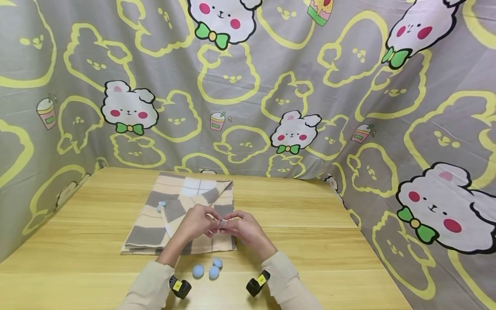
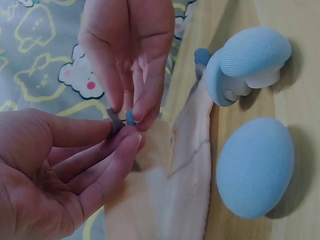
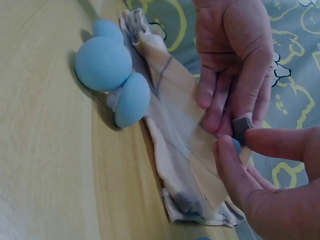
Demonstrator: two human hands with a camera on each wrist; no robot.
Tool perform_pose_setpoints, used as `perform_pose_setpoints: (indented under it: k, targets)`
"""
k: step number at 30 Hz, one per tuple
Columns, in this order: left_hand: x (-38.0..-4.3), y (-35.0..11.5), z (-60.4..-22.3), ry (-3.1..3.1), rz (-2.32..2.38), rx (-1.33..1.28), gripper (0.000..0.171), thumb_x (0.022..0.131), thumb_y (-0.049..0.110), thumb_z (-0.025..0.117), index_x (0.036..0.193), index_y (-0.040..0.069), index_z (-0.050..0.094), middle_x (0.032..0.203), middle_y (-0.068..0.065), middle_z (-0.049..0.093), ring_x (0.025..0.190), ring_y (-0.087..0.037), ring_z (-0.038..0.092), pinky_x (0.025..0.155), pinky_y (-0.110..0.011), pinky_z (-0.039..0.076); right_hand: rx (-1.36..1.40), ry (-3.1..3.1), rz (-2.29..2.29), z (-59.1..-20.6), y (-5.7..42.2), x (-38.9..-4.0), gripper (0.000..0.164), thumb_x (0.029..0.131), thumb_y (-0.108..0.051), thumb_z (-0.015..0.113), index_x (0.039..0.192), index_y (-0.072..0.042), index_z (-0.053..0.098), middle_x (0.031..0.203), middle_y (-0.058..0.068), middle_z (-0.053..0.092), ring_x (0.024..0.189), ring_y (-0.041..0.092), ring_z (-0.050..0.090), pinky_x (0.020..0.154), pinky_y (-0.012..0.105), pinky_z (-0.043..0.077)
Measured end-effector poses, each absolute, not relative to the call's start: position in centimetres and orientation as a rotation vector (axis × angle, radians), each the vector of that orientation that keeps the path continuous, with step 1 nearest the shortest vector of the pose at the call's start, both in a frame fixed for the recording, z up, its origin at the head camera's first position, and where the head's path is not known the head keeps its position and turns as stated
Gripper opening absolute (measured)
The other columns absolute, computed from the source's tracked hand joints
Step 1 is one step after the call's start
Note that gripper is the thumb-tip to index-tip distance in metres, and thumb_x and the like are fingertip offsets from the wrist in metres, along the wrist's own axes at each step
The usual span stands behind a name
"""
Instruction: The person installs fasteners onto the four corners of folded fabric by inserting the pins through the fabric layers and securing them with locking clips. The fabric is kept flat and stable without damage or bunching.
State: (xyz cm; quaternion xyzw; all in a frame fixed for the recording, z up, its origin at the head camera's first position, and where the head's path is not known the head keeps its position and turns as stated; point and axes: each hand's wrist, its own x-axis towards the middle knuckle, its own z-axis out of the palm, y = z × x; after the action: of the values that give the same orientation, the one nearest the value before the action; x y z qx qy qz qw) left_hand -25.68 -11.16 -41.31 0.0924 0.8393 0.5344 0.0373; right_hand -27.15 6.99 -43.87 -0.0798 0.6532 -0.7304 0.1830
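Observation:
Both hands meet over the front right of a folded plaid blanket (image 1: pixel 147 236). A grey cloth corner (image 2: pixel 115 121) is pinched by my left hand (image 1: pixel 198 223). My right hand (image 1: pixel 248 228) pinches a small blue piece (image 3: pixel 236 145) right against that corner; fingers hide most of its shape. Near the blanket's front edge lie several blue mushroom-shaped clips with rounded caps; one cap (image 2: pixel 256 167) stands alone, and a pair (image 2: pixel 257 52) touch, their white undersides showing. Another small blue clip (image 1: pixel 161 206) sits on the blanket's left part.
The wooden table (image 1: pixel 310 258) carries the blanket and clips. A patterned grey curtain (image 1: pixel 240 94) hangs along its back and sides. Black wrist cameras with yellow labels are strapped at both cuffs.

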Motion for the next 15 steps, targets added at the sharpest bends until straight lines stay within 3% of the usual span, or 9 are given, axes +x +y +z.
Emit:
perform_pose_setpoints:
  k: [9,15]
  targets:
    - [-25.90,-10.98,-41.66,2.662,1.589,0.283,0.006,0.083,-0.007,0.071,0.086,-0.002,0.074,0.073,-0.016,0.074,0.064,-0.029,0.073,0.059,-0.038,0.061,-0.210,1.871,-1.989,-43.55,7.28,-27.36,0.032,0.097,-0.006,0.062,0.123,0.013,0.056,0.099,0.013,0.071,0.084,0.019,0.073,0.087,0.036,0.060]
    - [-25.93,-10.78,-41.97,2.699,1.564,0.277,0.007,0.081,-0.007,0.074,0.084,0.000,0.073,0.071,-0.010,0.074,0.063,-0.028,0.073,0.060,-0.038,0.060,-0.216,1.882,-2.013,-43.61,6.85,-27.11,0.026,0.096,-0.001,0.061,0.116,0.014,0.056,0.096,0.012,0.067,0.081,0.015,0.070,0.085,0.032,0.060]
